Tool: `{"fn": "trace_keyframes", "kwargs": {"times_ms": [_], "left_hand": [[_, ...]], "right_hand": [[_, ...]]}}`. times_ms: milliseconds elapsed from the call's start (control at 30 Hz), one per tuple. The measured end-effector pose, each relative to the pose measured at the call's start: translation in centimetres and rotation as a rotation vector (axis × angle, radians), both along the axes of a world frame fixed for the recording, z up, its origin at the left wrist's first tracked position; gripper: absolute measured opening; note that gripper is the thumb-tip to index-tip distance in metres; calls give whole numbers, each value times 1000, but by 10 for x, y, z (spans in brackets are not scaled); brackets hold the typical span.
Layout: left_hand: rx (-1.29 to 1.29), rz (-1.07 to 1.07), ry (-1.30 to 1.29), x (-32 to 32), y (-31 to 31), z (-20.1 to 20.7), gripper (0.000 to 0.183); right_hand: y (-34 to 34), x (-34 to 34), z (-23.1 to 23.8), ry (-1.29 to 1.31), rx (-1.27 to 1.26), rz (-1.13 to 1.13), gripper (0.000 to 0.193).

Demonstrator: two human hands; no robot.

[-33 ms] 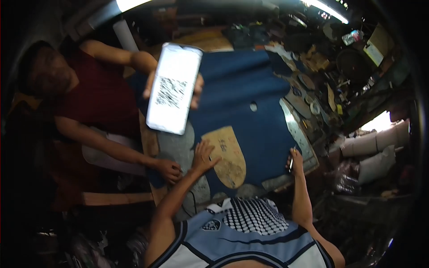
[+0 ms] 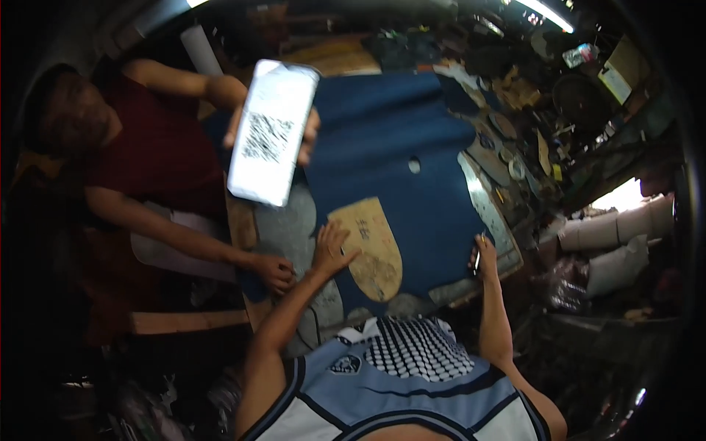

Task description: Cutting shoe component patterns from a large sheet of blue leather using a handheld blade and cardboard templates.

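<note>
My left hand lies with fingers spread on the left edge of a tan template, rounded at its near end and marked by hand. The template rests flat on a large dark blue sheet, perhaps leather or fabric, which has a small hole. At the sheet's right edge, my right hand is closed around a slim pen-like tool; its exact kind is unclear. A co-worker at the left holds up a phone with a bright screen showing a square code.
The co-worker's other hand rests by the grey board at the table's left side. Scraps and cut pieces crowd the far right. Pale wrapped bundles stand beyond the right edge. A white roll leans at the back left.
The co-worker's phone has shifted slightly left and away. The whole view has moved a little; both my hands keep their places on the sheet.
</note>
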State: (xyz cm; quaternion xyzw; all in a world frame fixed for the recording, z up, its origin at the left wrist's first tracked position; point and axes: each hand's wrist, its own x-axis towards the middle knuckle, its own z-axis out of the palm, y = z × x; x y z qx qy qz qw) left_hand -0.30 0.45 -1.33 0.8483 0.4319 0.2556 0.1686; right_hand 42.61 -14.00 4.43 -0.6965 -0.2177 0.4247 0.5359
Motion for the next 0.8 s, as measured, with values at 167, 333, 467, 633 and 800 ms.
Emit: {"fn": "trace_keyframes", "kwargs": {"times_ms": [167, 333, 467, 633, 800], "left_hand": [[-10, -9, -28, 1, 5, -1, 62], [-44, -16, -38, 4, -2, 3, 62], [23, -16, -44, 3, -6, -5, 60], [46, 8, -27, 3, -3, -2, 55], [45, -6, 12, 2, 6, -3, 57]], "right_hand": [[3, 1, -1, -8, -49, -12, 26], [-3, 0, -3, 39, -34, -45, 27], [-5, 2, -6, 25, -47, -26, 28], [-7, 4, -7, -7, -31, 2, 28], [-2, 3, -4, 3, -51, -1, 29]]}}
